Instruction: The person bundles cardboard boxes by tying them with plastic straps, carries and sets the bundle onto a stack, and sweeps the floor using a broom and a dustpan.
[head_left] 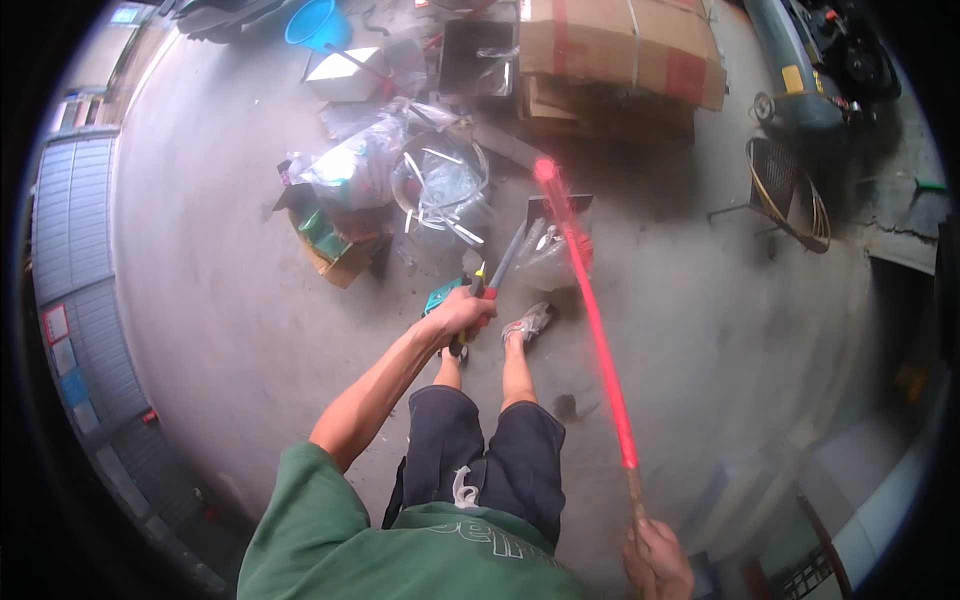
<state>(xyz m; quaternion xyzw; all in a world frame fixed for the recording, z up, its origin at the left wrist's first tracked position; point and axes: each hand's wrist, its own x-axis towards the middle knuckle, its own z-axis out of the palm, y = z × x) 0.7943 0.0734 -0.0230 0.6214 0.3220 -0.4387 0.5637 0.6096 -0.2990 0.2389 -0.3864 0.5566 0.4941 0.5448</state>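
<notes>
My left hand (465, 312) is closed around the red-gripped grey handle of a long-handled dustpan (508, 255). A dark tool with yellow parts (478, 280) shows at the same hand, its kind unclear. The dustpan's dark edge is ahead of my feet, with clear plastic scraps (548, 262) around it. My right hand (658, 562), low at the right, grips the end of a red broom (600, 345). The broom's blurred pinkish-red head is over the dustpan. A teal object (440, 297) shows beside my left hand; whether I hold it cannot be told.
A round bin (440, 190) heaped with clear plastic and white strips stands ahead, beside an open cardboard box (335, 250). Large cardboard boxes (620, 45) and a blue bucket (318, 25) are at the back. A wire basket (790, 190) stands at the right.
</notes>
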